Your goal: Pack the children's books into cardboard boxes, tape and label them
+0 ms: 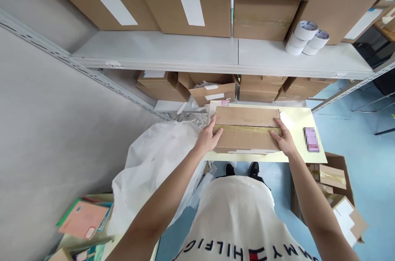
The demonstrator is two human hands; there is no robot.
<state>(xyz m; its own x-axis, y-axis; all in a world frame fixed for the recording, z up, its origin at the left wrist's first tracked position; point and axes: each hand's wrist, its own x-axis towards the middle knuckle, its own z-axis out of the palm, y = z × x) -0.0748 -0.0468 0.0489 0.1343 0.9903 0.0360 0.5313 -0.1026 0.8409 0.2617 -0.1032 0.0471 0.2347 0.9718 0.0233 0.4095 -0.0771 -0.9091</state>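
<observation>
A brown cardboard box lies on the pale yellow table in front of me, with a strip of tape along the seam of its top. My left hand grips its left end, the thumb on the top face. At the opposite end, my right hand holds the box with thumb and fingers on the top near the edge. Some of the fingers are hidden behind the box. White paper shows along the box's near lower edge. To the right of the box lies a phone-sized purple thing, blurred out.
Behind the table stands a grey metal shelf with large cartons and white tape rolls. White plastic sheeting is heaped at the left. A carton of smaller boxes stands on the floor at right. Notebooks lie lower left.
</observation>
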